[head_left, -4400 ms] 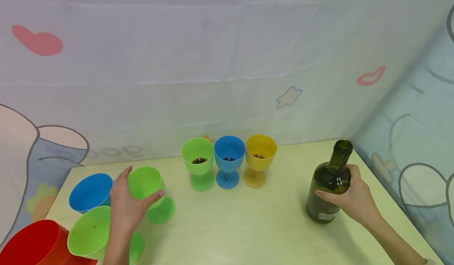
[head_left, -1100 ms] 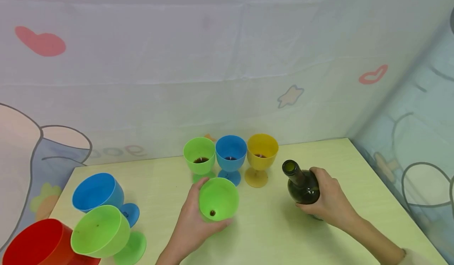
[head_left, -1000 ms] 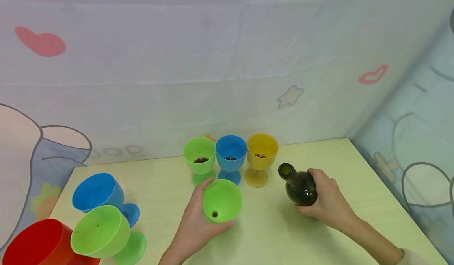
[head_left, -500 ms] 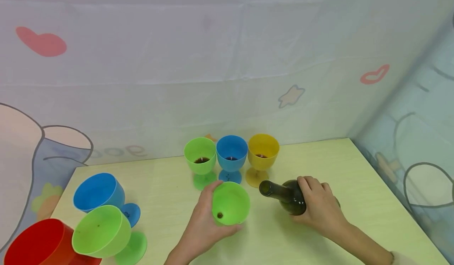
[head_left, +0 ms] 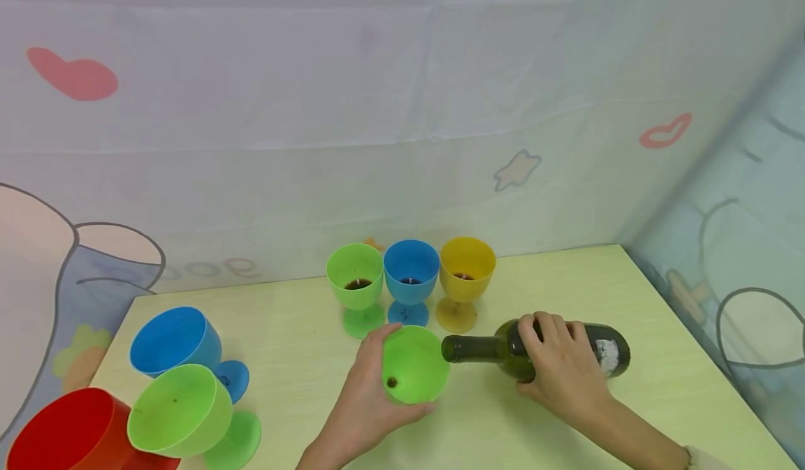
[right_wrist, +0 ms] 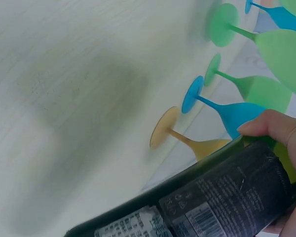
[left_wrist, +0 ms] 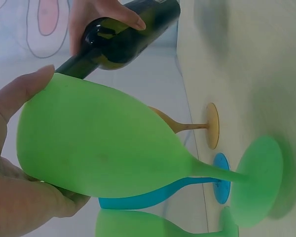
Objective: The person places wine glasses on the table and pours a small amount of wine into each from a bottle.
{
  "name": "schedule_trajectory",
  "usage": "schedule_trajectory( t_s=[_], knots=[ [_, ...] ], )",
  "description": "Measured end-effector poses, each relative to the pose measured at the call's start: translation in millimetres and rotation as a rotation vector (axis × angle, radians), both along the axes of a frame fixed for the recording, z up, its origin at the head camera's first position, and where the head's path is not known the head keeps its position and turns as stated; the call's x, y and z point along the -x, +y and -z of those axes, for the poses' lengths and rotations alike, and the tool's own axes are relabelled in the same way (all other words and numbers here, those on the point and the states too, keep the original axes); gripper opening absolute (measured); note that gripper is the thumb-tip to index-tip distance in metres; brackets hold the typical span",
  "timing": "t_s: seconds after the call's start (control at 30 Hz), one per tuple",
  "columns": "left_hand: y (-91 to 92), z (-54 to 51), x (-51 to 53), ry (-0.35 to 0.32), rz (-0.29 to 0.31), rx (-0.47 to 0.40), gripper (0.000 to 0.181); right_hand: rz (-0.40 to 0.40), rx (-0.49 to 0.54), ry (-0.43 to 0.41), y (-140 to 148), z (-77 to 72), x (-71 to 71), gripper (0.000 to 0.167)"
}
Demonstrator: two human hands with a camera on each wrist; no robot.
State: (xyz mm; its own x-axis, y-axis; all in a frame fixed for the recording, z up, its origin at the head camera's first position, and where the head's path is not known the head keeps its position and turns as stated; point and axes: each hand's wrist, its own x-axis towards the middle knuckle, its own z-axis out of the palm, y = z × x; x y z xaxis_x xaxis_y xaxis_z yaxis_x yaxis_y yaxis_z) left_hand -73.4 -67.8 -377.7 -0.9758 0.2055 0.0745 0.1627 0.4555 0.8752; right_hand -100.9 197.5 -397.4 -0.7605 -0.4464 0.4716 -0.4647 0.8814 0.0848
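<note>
My left hand [head_left: 370,399] holds a green plastic goblet [head_left: 418,364] round its bowl, thumb and fingers on opposite sides. A small dark spot shows in the bottom of the bowl. My right hand [head_left: 564,376] grips a dark green wine bottle [head_left: 514,350], which lies almost level in the air. The bottle's mouth is at the goblet's right rim; no stream of liquid can be made out. In the left wrist view the goblet [left_wrist: 98,138] hides the bottle's mouth. The right wrist view shows the bottle's dark label [right_wrist: 227,192].
Behind my hands a green goblet [head_left: 355,274], a blue goblet [head_left: 411,271] and a yellow goblet [head_left: 468,267] stand in a row, each with some dark liquid. At the left are a blue goblet [head_left: 207,344], a green goblet [head_left: 214,407] and a red one [head_left: 94,442]. A printed cloth [head_left: 402,107] hangs behind the table.
My left hand has carried the green goblet from the left group to the middle. My right hand has moved the bottle left and tipped it from upright to nearly level, mouth towards the goblet.
</note>
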Motion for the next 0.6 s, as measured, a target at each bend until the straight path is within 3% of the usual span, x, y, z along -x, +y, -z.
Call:
schedule_trajectory(
  t_s=[0.23, 0.6],
  knots=[
    [-0.4, -1.5, -0.5, 0.000, 0.006, 0.012, 0.093, -0.012, -0.067, 0.060, 0.5, -5.4, 1.7, 0.087],
    [-2.3, -1.7, 0.0, 0.003, -0.005, 0.004, 0.092, -0.028, -0.093, 0.139, -1.8, -16.4, 2.4, 0.073]
  ],
)
